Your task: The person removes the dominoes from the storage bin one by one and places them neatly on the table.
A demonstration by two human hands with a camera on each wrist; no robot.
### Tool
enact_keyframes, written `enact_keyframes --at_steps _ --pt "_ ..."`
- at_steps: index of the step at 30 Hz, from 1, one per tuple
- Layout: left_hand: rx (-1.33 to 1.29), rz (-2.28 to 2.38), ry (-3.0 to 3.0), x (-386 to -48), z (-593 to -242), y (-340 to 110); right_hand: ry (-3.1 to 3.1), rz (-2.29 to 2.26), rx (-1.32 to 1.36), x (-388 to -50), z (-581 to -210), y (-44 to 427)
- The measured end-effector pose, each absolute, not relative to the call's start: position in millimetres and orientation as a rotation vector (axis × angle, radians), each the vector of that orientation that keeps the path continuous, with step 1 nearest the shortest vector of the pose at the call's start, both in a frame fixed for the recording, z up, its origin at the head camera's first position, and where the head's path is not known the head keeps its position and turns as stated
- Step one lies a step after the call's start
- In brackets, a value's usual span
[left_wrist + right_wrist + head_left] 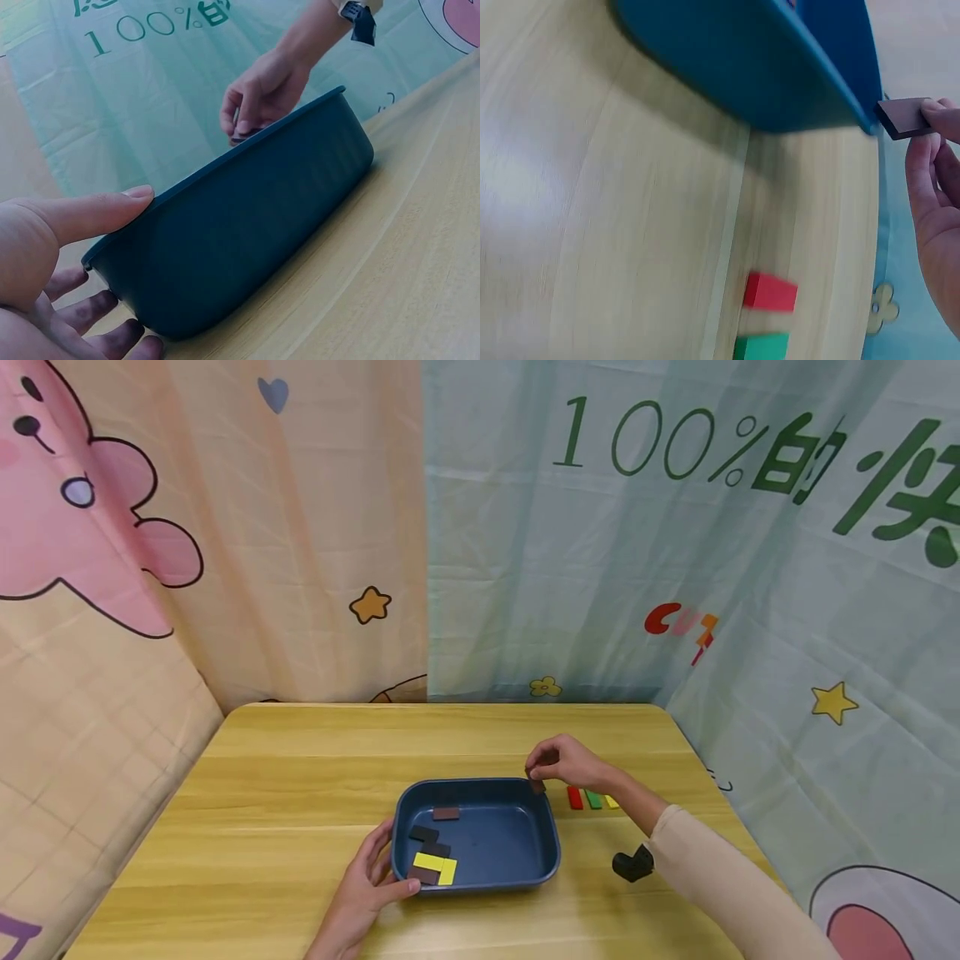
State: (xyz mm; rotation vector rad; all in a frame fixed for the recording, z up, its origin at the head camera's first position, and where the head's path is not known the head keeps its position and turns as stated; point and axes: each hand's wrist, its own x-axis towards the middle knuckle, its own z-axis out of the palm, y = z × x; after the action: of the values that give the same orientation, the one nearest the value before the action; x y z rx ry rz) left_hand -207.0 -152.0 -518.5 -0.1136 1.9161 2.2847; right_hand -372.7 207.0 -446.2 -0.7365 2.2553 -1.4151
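Note:
A dark blue bin (487, 887) stands on the table, with brown, black and yellow blocks in its left part. My left hand (363, 887) holds the bin's left end; in the left wrist view the left hand (45, 262) has its thumb on the rim and its fingers against the outer wall. My right hand (572, 762) pinches a brown block (536, 785) at the bin's back right corner. The right wrist view shows this brown block (904, 118) between thumb and fingers of the right hand (939, 202), beside the rim.
Right of the bin lie a red block (574, 798), a green block (593, 800) and a yellow block (612, 802), partly behind the right arm. A black object (632, 864) is nearer the front, by the right sleeve. Printed curtains hang behind the table.

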Motion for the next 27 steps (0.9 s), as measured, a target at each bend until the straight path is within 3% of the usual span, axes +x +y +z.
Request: enact_keyframes --at_steps 15,27 --pt "-0.107 2.298 1.901 -208 -521 -154 2.424 -1.452 -0.550 -377 -458 277" --pt "-0.096 2.278 1.920 -208 -521 -154 2.566 -1.401 -0.246 -374 -485 336"
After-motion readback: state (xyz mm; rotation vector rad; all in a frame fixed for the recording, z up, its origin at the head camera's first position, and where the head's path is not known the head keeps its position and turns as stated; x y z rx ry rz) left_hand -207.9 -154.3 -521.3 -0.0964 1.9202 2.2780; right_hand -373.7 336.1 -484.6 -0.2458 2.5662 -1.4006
